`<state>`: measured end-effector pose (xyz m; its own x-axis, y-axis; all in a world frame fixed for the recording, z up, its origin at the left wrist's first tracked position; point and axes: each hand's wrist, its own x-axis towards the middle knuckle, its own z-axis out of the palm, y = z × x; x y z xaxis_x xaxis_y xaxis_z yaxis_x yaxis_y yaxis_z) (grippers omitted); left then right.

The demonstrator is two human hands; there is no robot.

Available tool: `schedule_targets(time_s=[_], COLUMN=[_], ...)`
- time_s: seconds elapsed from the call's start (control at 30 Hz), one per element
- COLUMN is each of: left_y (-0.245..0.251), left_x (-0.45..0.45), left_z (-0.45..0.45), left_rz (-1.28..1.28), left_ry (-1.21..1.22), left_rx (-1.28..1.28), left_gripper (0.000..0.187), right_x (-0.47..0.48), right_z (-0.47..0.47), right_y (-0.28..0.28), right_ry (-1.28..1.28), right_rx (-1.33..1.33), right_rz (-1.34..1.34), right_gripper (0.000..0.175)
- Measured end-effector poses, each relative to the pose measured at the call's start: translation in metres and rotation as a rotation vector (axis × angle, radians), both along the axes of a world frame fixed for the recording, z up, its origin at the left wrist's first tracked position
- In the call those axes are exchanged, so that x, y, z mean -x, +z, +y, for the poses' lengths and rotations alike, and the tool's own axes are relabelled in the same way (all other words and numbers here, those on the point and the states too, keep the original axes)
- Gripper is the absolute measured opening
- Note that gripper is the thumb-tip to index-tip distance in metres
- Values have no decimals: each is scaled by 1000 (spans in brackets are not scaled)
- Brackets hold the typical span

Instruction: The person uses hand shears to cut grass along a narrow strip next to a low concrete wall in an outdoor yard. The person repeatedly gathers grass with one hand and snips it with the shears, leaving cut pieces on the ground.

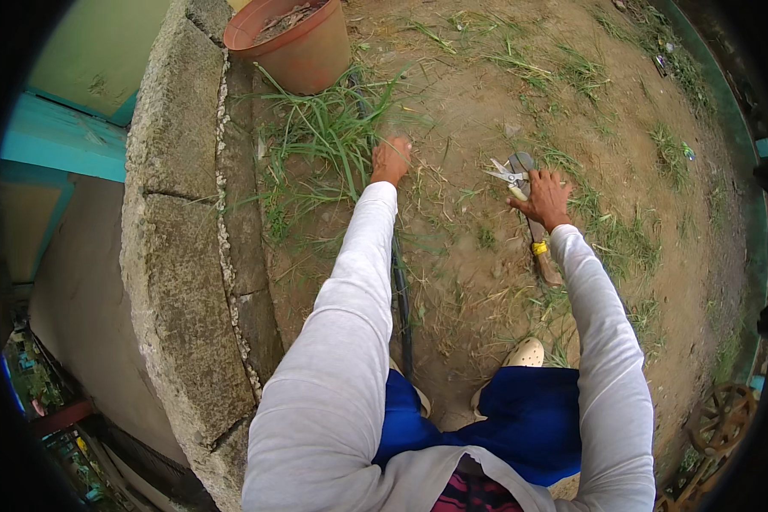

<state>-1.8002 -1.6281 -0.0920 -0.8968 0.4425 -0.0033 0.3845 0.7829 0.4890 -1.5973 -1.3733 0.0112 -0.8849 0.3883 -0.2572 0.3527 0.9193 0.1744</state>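
My left hand (392, 160) is low over the soil, at the right edge of a tuft of long green grass (326, 131); its fingers are partly hidden, so whether it holds a blade cannot be told. Pruning shears (509, 176) with pale handles and parted blades lie on the ground. My right hand (545, 197) is spread over their handle end, its thumb by the handle; a firm grip is not visible. Beneath the shears and that hand lies a broad-bladed knife with a wooden handle (546, 265) and a yellow wrap.
A clay-coloured plant pot (294, 48) stands beyond the grass. A rough concrete block kerb (192, 256) runs along the left. A black hose or pipe (401, 301) passes between my feet and the grass. Cut grass lies scattered about; a rusty metal wheel (723, 419) is at lower right.
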Motion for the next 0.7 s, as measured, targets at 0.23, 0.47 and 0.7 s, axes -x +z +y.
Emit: schedule_targets(time_s=[0.23,0.47,0.7], left_y=[-21,-24,-15], left_x=[26,46,55], left_z=[-42,-92,-112], left_rz=[-60,-4,40], left_ry=[37,122,210], left_rx=[80,-10,-167], left_gripper=[27,23,28], right_x=[67,128,158], right_z=[-92,-138,-176], right_y=[13,4,-23], right_ry=[126,179,264], right_rx=[95,160,232], right_rz=[10,-27,48], right_gripper=[85,85,82])
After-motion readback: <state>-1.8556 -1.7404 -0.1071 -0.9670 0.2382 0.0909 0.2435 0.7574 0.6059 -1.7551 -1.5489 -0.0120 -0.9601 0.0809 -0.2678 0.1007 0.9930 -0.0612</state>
